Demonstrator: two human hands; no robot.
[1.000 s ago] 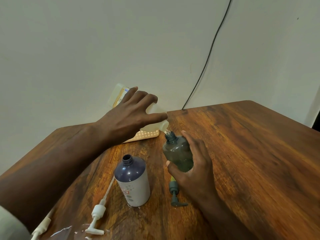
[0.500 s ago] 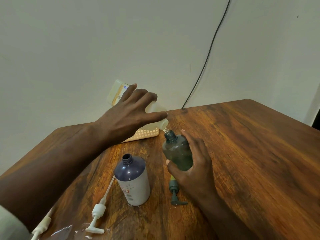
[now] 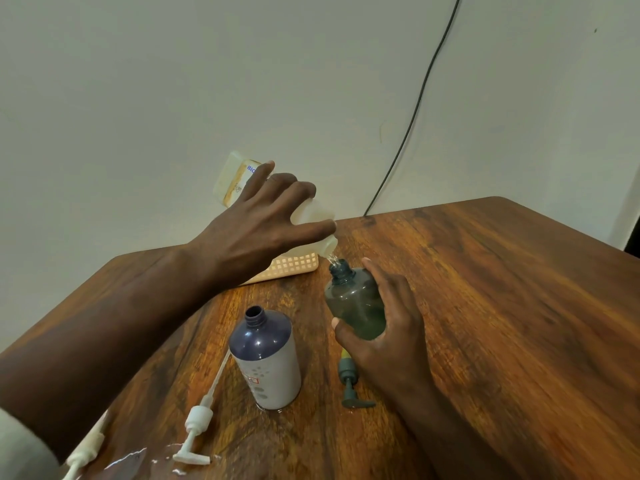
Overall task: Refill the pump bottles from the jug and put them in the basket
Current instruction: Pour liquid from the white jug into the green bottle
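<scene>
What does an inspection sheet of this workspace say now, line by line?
Surface: wooden table, wet patches at the near left edge.
Job's things: jug tilted, pouring into the green bottle; blue-and-white bottle upright, open; basket behind the left arm.
Clutter: white pump, green pump and a second white pump lying on the table.
Hands: left hand holds the jug; right hand holds the green bottle.
Cables: black cable down the wall.
Surroundings: plain wall.
</scene>
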